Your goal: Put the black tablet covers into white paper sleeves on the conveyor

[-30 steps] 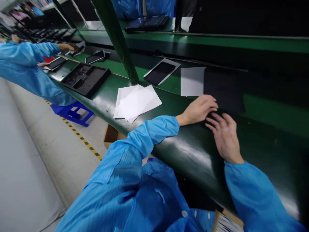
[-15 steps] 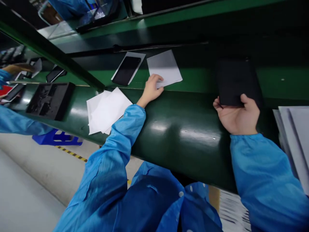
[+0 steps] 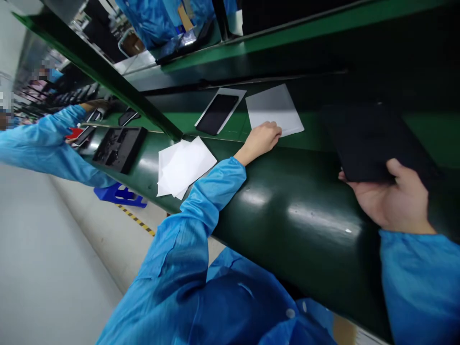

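Observation:
My left hand [image 3: 259,142] is at the near edge of a white sheet [image 3: 275,108] on the bench, its fingers curled closed on that edge. Left of the sheet, a black smartphone [image 3: 218,114] lies on another white sheet. My right hand [image 3: 393,199] grips the near edge of a flat black tablet [image 3: 377,139], thumb on top and the other fingers mostly hidden beneath. Its far part blends into the dark background. Several loose white sheets [image 3: 185,165] lie overlapping to the left of my left forearm.
A black compartment tray [image 3: 120,148] sits farther left, beyond a slanted green post [image 3: 143,103]. A co-worker's blue sleeve [image 3: 53,143] reaches over the bench there. A blue plastic stool [image 3: 122,194] stands below the bench edge. A raised green ledge runs along the back.
The view has swung left, so things sit farther right. My left fingers have closed in at the sheet's edge. My right hand, with the tablet, has come lower and nearer, and the tablet is tilted differently.

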Demonstrator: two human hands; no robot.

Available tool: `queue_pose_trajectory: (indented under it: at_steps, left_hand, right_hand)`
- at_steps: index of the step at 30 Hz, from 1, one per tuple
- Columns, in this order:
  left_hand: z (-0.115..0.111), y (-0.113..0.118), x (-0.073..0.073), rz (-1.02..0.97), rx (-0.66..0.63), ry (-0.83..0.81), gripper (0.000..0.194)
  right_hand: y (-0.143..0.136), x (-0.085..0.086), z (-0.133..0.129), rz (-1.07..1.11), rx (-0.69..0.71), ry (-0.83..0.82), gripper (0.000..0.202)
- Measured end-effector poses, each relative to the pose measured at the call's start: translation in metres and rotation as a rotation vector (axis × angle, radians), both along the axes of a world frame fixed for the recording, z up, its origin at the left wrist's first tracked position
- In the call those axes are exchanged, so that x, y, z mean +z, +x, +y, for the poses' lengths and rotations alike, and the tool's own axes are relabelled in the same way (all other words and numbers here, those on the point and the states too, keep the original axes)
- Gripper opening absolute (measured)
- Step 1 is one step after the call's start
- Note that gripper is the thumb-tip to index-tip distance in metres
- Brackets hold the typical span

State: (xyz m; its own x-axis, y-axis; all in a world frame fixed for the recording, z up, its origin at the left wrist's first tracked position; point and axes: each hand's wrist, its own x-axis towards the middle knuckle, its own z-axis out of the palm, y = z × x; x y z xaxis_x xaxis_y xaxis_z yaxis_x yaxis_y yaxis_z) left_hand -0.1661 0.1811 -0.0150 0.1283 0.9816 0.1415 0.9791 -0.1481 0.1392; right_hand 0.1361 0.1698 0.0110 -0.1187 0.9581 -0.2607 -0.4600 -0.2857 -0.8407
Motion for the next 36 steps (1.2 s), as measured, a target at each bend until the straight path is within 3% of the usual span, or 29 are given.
queue_pose_trajectory:
  at_steps: [10, 18, 24, 29, 33, 36]
  left_hand:
    - [0.009, 0.03, 0.009, 0.125, 0.071, -0.079, 0.036]
    - [-0.004, 0.029, 0.011, -0.05, 0.135, 0.145, 0.027]
    - [-0.048, 0.052, 0.015, -0.189, 0.04, 0.135, 0.019]
    - [-0.103, 0.074, 0.019, -0.436, -0.06, 0.014, 0.01]
    - [-0.146, 0.058, 0.02, -0.616, 0.049, -0.051, 0.009]
    - [-0.159, 0.033, 0.018, -0.738, 0.191, -0.022, 0.003]
  right_hand:
    - [-0.004, 0.0, -0.001, -0.006, -0.046, -0.049, 0.016]
    - [-0.009, 0.006, -0.009, -0.001, -0.089, -0.066, 0.016]
    - [-0.012, 0.01, -0.011, -0.024, -0.086, -0.054, 0.011]
    - [-0.007, 0.002, -0.016, 0.017, -0.087, 0.01, 0.016]
    - [0.006, -0.009, -0.019, 0.023, 0.003, 0.04, 0.036]
    - [0.015, -0.017, -0.018, 0.016, 0.076, 0.054, 0.047]
